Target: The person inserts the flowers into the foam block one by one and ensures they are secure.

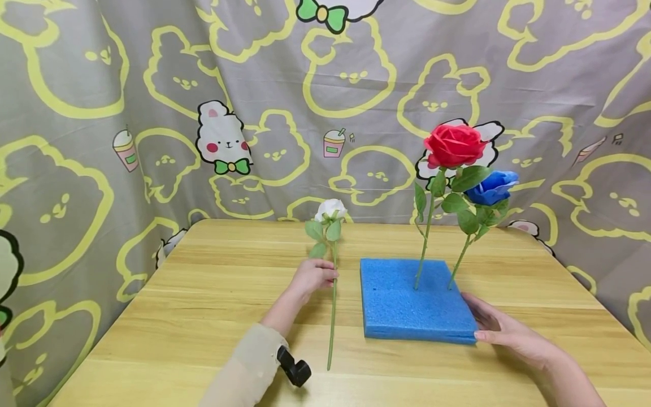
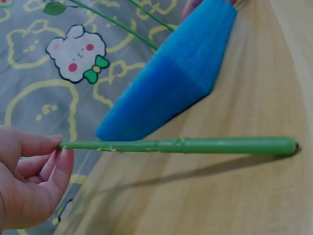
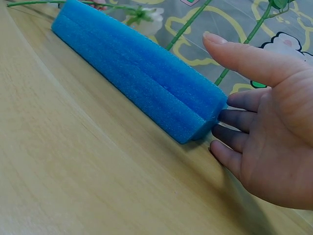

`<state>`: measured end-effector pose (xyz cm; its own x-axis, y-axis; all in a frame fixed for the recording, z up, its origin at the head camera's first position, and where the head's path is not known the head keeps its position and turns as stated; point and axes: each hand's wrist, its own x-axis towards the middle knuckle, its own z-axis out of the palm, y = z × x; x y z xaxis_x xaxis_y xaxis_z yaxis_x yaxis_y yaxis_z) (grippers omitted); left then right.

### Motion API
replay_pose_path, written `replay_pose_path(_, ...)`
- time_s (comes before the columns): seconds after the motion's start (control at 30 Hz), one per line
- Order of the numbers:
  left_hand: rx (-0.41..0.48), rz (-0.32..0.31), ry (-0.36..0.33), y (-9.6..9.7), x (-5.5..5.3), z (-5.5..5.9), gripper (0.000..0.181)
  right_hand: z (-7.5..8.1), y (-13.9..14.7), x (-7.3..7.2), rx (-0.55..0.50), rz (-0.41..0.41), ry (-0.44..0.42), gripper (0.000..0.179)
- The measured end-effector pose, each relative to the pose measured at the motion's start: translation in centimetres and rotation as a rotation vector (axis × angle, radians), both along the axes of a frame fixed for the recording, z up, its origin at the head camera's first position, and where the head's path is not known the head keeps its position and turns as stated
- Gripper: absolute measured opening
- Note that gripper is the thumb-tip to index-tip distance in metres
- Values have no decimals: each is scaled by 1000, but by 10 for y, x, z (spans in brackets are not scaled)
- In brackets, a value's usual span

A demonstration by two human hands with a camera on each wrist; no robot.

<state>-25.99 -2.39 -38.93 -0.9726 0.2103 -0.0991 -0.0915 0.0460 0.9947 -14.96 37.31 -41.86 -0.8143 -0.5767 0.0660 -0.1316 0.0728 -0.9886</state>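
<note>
Between thumb and fingertips my left hand (image 1: pixel 314 276) pinches the green stem of a white artificial rose (image 1: pixel 330 210). In the left wrist view the stem (image 2: pixel 220 145) runs out to its cut end, casting a shadow on the wood. A blue foam block (image 1: pixel 417 316) lies flat to the right of it. My right hand (image 1: pixel 503 328) is at the block's right side, its straight fingers (image 3: pixel 239 120) at the foam edge and the thumb raised. A red rose (image 1: pixel 455 145) and a blue rose (image 1: pixel 492 187) stand in the foam, the blue one leaning right.
Everything is on a light wooden table (image 1: pixel 213 294). Behind it hangs a grey curtain (image 1: pixel 285 73) with yellow bear outlines. A black band mount (image 1: pixel 294 367) sticks out from the left wrist, over the cream sleeve (image 1: pixel 249 362).
</note>
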Motion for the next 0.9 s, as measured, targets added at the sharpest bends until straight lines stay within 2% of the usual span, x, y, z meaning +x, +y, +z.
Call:
replay_pose_path(0.4, 31, 30, 87, -2, 0, 20, 25, 2, -2, 1, -25, 14, 10, 69)
replay_pose_path(0.63, 28, 39, 106, 0, 0, 32, 17, 2, -2, 1, -9, -1, 2, 69)
replay_pose_path(0.9, -23, 29, 204, 3, 3, 45, 11, 1, -1, 1, -2, -7, 5, 69)
